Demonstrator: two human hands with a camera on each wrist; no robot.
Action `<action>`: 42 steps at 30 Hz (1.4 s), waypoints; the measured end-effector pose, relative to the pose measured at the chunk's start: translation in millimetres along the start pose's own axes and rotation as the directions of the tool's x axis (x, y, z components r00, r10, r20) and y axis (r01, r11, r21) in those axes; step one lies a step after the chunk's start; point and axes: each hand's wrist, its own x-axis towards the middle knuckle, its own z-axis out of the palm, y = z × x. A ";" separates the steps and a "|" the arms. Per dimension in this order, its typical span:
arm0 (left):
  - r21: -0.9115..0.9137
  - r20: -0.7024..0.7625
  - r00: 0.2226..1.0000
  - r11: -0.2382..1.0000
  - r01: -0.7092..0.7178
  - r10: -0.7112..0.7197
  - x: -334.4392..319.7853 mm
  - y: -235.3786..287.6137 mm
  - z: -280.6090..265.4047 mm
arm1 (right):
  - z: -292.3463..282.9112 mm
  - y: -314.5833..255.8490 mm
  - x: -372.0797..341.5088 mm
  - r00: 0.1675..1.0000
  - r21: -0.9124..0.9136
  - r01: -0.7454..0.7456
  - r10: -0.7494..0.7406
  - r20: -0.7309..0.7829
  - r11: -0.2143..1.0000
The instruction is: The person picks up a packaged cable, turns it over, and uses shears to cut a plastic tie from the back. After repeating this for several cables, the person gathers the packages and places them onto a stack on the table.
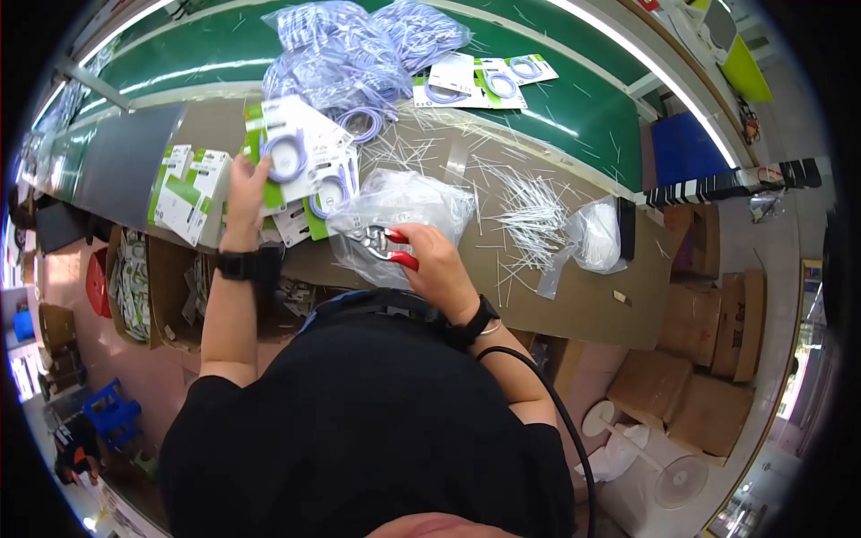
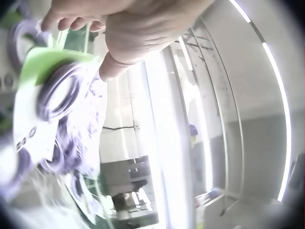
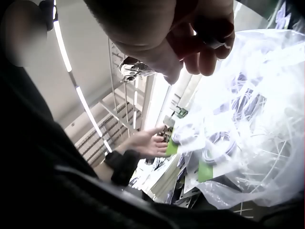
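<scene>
We see a brown worktable [image 1: 605, 309] bearing a clear plastic bag [image 1: 421, 195]. Two hands work apart: the left hand [image 1: 244, 202], fingers loosely extended, beside a lilac cable card [image 1: 285, 160]; the right hand [image 1: 438, 266] gripping red-handled pliers [image 1: 378, 242] above the bag.

The worktable [image 1: 596, 314] is looked down on from the head, above the person's torso [image 1: 359, 421]. From the left wrist, the left hand [image 1: 244, 193] is seen very near, with light strips [image 2: 279, 109] tilted beyond. From the right wrist, the right hand [image 1: 438, 264] is seen close, the left farther off. Carded cables [image 1: 287, 160] are shared by all three views.
</scene>
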 end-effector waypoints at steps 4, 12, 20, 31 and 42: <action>0.602 -0.140 0.957 0.789 -0.120 0.253 30.8 3.3 -28.6 | -16.2 38.6 -4.6 0.910 0.172 -0.318 0.351 -0.222 0.933; 0.511 0.542 0.834 0.747 -0.426 0.105 102.8 60.1 144.6 | -5.6 186.0 -70.7 0.742 -0.266 -0.597 0.395 -0.541 0.757; 0.802 0.507 0.834 0.473 -0.364 -0.218 218.3 -40.9 304.3 | -9.3 195.3 -83.6 0.781 -0.291 -0.537 0.337 -0.525 0.792; 0.668 0.223 0.789 0.679 0.303 -0.572 233.2 -73.6 340.7 | -9.2 193.3 -81.1 0.787 -0.332 -0.551 0.343 -0.513 0.766; -0.156 0.714 0.626 0.800 0.580 -0.314 124.9 43.6 231.8 | -15.3 188.4 -81.1 0.818 -0.342 -0.502 0.309 -0.485 0.794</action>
